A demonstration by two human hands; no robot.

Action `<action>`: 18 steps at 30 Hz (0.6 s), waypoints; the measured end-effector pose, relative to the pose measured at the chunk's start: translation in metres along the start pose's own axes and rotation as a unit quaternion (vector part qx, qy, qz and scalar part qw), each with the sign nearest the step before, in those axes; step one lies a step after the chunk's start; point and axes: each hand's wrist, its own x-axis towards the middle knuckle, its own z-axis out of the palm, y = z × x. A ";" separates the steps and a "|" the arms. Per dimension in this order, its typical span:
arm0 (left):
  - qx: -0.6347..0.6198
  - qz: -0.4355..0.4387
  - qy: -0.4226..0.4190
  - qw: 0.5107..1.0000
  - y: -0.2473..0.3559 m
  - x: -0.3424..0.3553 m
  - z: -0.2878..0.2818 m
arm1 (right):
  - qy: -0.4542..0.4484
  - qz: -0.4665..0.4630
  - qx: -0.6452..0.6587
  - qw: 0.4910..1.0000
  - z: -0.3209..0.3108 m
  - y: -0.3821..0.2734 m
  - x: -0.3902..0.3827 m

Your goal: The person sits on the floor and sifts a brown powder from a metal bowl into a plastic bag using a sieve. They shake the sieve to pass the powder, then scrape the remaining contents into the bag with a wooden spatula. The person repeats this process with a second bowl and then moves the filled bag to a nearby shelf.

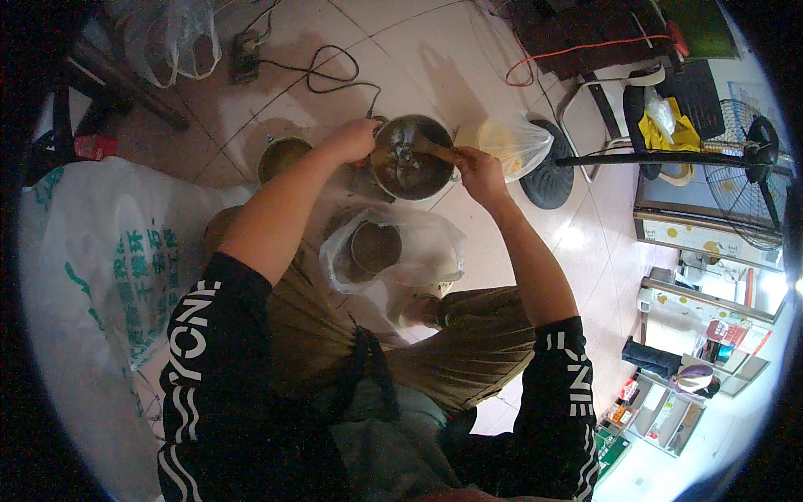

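Observation:
A round metal pot (391, 177) with dark, glossy contents is in front of me, above the tiled floor. My left hand (358, 140) is closed round the pot's handle at its left side, and the handle itself is mostly hidden. From the right, my right hand (483, 177) grips a flat wooden stick (438, 151) whose far end dips into the pot. Closer to me, a clear plastic bag (439, 247) surrounds a round container (376, 246). Another round container (283, 156) stands left of the pot, partly behind my left forearm.
A black cord (322, 86) runs from a power block (245, 65) toward the pot. Right of it lies a clear bag with yellowish contents (502, 144), beside a fan's round base (548, 180). A large white sack (92, 251) fills the left. Far right, another person (690, 378) stands.

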 end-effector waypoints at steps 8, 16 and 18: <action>-0.037 0.029 0.040 0.998 0.001 -0.004 0.003 | -0.030 -0.057 0.012 0.998 -0.006 -0.026 -0.039; 0.013 -0.032 -0.055 0.998 0.043 -0.025 -0.014 | -0.031 -0.048 -0.013 0.998 0.007 -0.025 -0.084; -0.040 -0.037 -0.044 0.998 0.043 -0.036 -0.020 | -0.008 -0.009 0.036 0.999 0.000 -0.032 -0.091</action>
